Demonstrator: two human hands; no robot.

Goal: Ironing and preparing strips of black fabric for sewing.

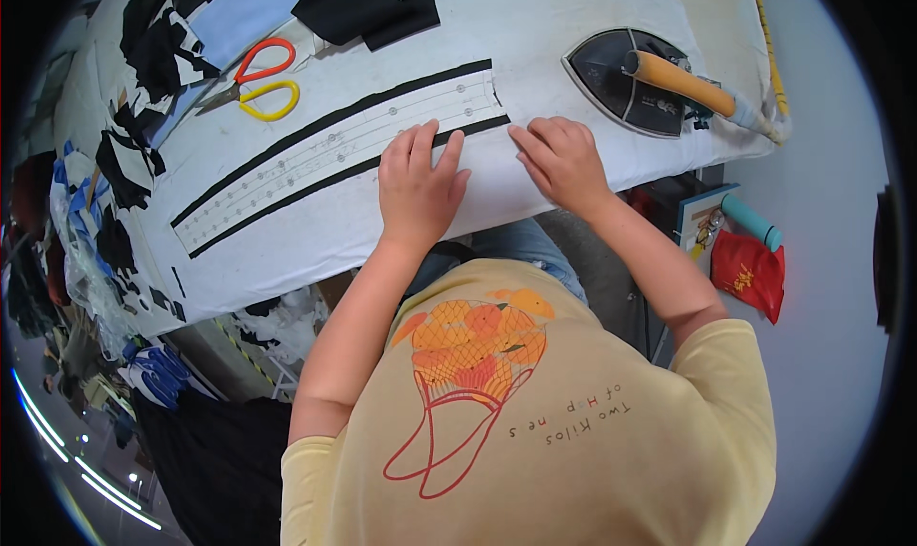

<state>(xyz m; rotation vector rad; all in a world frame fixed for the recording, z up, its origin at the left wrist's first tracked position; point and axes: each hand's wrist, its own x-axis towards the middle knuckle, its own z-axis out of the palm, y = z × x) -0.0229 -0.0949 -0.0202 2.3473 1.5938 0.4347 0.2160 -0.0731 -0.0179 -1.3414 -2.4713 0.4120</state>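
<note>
White padded ironing table (287, 231), covered with cloth and crowded at the far edge with black and pale blue fabric scraps (191, 30). Lying flat across it, a long narrow strip of white fabric with two black edge bands and a row of small snap studs (334, 149), running from far left toward the hands. Left hand (418, 185) pressed flat on the near end of the strip, fingers spread apart, palm down, gripping nothing. Right hand (564, 159) just beside it to the right, fingers bent and together, tips pushing down at the very end of the strip; whether a fold is pinched under them, cannot tell.

Beyond the right hand, a dark flat iron with a wooden orange handle (640, 83), resting on its sole. Beyond the left hand and further left, scissors with one orange and one yellow loop (258, 83).

Probably light, thin and limp, this strip: no stiffness, easy to wrinkle or slide on the smooth cover. Best held with flat palms, or pinched at the black bands near the end, away from the studs.
</note>
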